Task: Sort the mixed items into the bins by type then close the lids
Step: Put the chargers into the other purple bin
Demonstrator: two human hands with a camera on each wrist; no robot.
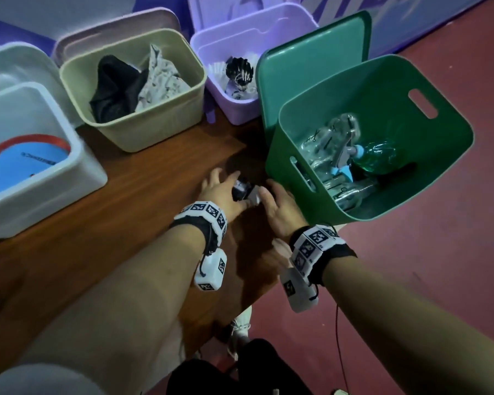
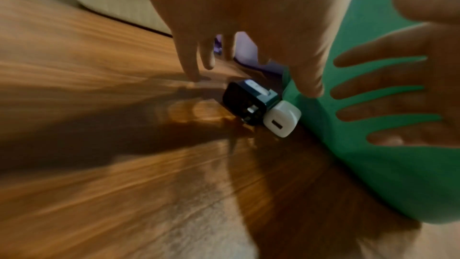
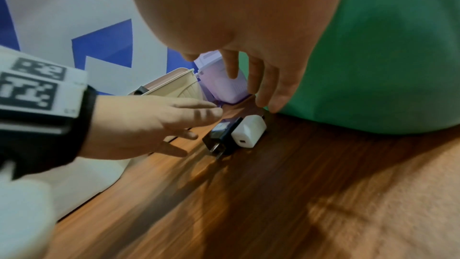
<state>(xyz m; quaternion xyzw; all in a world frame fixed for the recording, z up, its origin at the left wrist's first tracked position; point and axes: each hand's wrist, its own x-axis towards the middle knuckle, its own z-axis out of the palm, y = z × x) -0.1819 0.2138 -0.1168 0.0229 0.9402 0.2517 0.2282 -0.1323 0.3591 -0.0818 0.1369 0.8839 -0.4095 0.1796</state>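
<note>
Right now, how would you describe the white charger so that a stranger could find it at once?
Find the green bin at the right end of the wooden table. At its base, between the left hand and right hand, two small chargers lie together. The white charger is the rounded cube nearer the bin; its neighbour, the black charger, is dark with metal prongs.

wooden table (image 1: pixel 143 195), dark red floor (image 1: pixel 411 280), blue and white patterned wall (image 3: pixel 74 17) behind

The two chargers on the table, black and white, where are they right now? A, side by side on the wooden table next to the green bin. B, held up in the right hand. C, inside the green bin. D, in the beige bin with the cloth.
A: the black charger and white charger lie side by side on the wooden table by the green bin, ungripped.
</note>
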